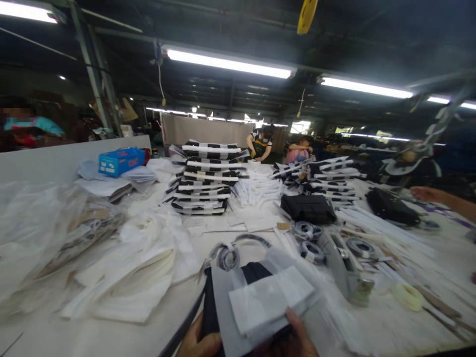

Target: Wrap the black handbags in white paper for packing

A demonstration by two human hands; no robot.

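Both of my hands sit at the bottom edge of the head view. My left hand (197,343) grips the left side of a dark bag (253,273) that lies on the white table (111,337). My right hand (299,339) holds its lower right side, thumb pressed on a folded white paper insert (269,300) and a grey sheet (226,297) lying over the bag. Just beyond the bag lie coiled grey straps (227,255). Only parts of both hands show.
Stacks of black-and-white striped bags (203,178) stand mid-table, more at the right (327,178). White pouches and plastic wrap (134,277) cover the left. A tape dispenser (344,270) and tape roll (408,296) lie right. A blue box (121,160). Other people work behind; a co-worker's arm (442,198) reaches in.
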